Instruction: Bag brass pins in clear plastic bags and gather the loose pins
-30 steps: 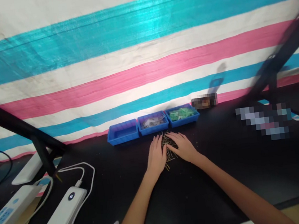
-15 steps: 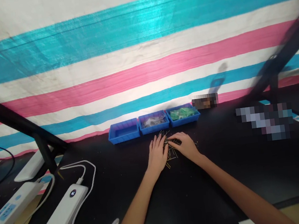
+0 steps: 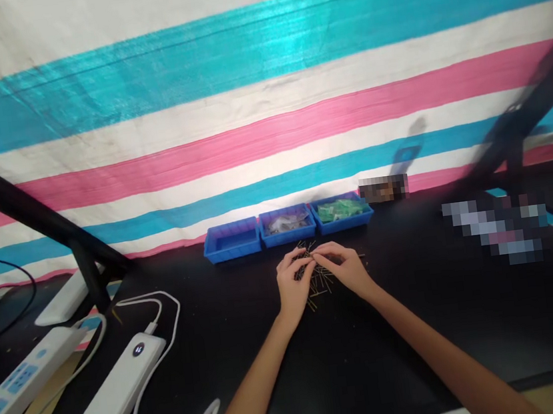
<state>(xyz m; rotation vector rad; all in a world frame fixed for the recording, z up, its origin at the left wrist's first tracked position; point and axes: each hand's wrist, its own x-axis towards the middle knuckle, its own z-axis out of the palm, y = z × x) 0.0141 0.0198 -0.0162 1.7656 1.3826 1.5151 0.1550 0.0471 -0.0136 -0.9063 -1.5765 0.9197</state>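
Note:
A loose pile of thin, brass-coloured sticks or pins (image 3: 322,282) lies on the black table. Over its left part is my left hand (image 3: 293,285), thumb and fingers curled together at the tips. My right hand (image 3: 347,267) comes in from the other side, its thumb and index finger pinched. The fingertips of both hands meet above the pile, and whatever is between them is too small to make out. Just behind stand three blue trays: an empty one (image 3: 231,241), one with clear plastic bags (image 3: 286,224) and one with green packets (image 3: 341,209).
On the left lie a white power bank (image 3: 111,402) with a white cable (image 3: 149,377) and a white power strip (image 3: 21,386). Black metal struts (image 3: 36,216) rise at both sides. A striped sheet (image 3: 227,132) hangs behind. Blurred items (image 3: 498,227) lie at the right.
My left hand's fingers have gone from spread flat on the pile to curled in, meeting my right fingertips. The view has shifted slightly.

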